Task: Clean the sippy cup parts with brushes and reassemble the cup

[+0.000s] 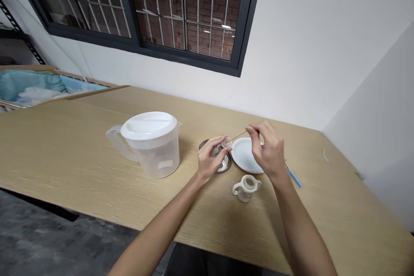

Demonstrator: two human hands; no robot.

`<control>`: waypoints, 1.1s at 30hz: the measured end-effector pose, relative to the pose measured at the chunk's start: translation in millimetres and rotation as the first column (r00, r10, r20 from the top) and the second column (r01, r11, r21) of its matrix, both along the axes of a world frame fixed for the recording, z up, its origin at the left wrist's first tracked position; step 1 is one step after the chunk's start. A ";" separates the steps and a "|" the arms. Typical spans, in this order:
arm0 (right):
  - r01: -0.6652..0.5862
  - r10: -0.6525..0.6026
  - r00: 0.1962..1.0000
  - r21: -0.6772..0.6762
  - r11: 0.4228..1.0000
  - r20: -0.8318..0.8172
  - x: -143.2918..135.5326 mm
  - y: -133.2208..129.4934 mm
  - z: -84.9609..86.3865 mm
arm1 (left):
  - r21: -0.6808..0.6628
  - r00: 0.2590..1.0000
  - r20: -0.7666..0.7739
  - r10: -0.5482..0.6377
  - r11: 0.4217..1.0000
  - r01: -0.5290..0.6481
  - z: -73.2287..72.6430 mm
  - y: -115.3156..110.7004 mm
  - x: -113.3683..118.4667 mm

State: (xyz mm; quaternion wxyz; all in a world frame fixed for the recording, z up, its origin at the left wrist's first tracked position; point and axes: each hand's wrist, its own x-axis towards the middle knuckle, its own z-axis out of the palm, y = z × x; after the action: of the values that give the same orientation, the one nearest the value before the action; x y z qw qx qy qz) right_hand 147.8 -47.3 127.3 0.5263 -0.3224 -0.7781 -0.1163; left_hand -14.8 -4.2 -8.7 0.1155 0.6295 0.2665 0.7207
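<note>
My left hand [211, 159] pinches a small clear round piece [227, 142] between thumb and fingers; its exact kind is too small to make out. Pinched in the fingertips of my right hand [267, 146] is a thin dark rod [238, 135], which slants down to the left with its lower end at the clear piece. Beneath my left hand lies a shiny metal dish [229, 164] with small pale parts in it. A white plate [242, 157] sits partly behind my right hand. Nearer to me stands a lidless baby bottle [245, 196] with two handles.
A clear pitcher [158, 157] with a white lid stands to the left. Right of my right wrist lies a blue-handled tool [293, 177]. A thin pale strip [325, 155] is farther right. The wall and barred window rise behind the table [80, 151]; a crib-like bin [48, 84] holds cloths.
</note>
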 end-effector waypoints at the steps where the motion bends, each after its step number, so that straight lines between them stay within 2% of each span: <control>1: -0.015 0.015 1.000 -0.020 1.000 -0.003 -3.7 4.9 -5.8 | 0.002 1.000 0.014 -0.010 1.000 0.010 -0.4 0.0 1.0; 7: -0.135 0.146 0.989 -0.223 0.965 0.033 -23.5 30.7 -48.0 | 0.025 0.999 0.047 -0.005 1.000 0.004 2.5 -0.1 1.8; 9: -0.148 0.170 0.983 -0.256 0.955 0.064 -27.0 32.7 -56.2 | 0.038 0.999 0.038 -0.002 0.999 0.000 3.1 0.8 -0.6; 11: -0.130 0.156 0.983 -0.233 0.964 0.096 -27.2 32.2 -56.9 | 0.046 1.000 -0.012 0.022 0.999 -0.021 2.0 3.3 -4.2; 13: -0.094 0.111 0.990 -0.172 0.981 0.092 -23.3 30.5 -50.0 | 0.043 0.995 -0.080 0.063 0.997 -0.060 -0.2 7.0 -8.0; 16: -0.026 0.027 1.000 -0.088 0.996 0.010 -8.9 25.8 -30.1 | 0.039 0.982 -0.156 0.102 0.994 -0.097 -2.0 11.4 -11.4; 20: 0.056 -0.061 0.992 -0.044 0.997 -0.112 26.7 11.0 0.9 | 0.083 0.957 -0.224 0.185 0.982 -0.170 0.6 11.3 -11.2; 22: 0.124 -0.128 0.956 -0.032 0.992 -0.263 49.1 0.8 16.1 | 0.087 0.949 -0.225 0.219 0.975 -0.204 2.8 10.7 -11.7; 23: 0.166 -0.165 0.923 -0.027 0.986 -0.349 60.3 -3.9 23.4 | 0.062 0.956 -0.210 0.206 0.978 -0.197 4.0 10.6 -12.5; 26: 0.222 -0.170 0.813 0.027 0.975 -0.557 91.2 -11.1 39.0 | -0.110 0.986 -0.117 0.118 0.985 -0.131 8.7 11.0 -16.6; 28: 0.216 -0.188 0.802 -0.018 0.976 -0.567 108.2 -7.2 38.6 | -0.257 0.995 -0.035 0.092 0.961 -0.098 11.9 12.1 -19.5; 30: 0.185 -0.197 0.802 -0.080 0.980 -0.564 122.1 3.8 25.8 | -0.403 0.996 0.029 0.081 0.913 -0.062 13.2 14.7 -21.7; 33: 0.165 -0.247 0.798 -0.195 0.967 -0.550 139.1 26.1 -13.9 | -0.562 0.995 0.092 0.044 0.827 0.015 9.4 21.7 -22.8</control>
State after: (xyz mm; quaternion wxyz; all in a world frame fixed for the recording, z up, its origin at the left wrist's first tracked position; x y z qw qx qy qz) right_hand 286.9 -21.2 113.4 0.6953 -0.4606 -0.5515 -0.0176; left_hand -37.6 17.6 0.6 0.3034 0.5283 0.4652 0.6422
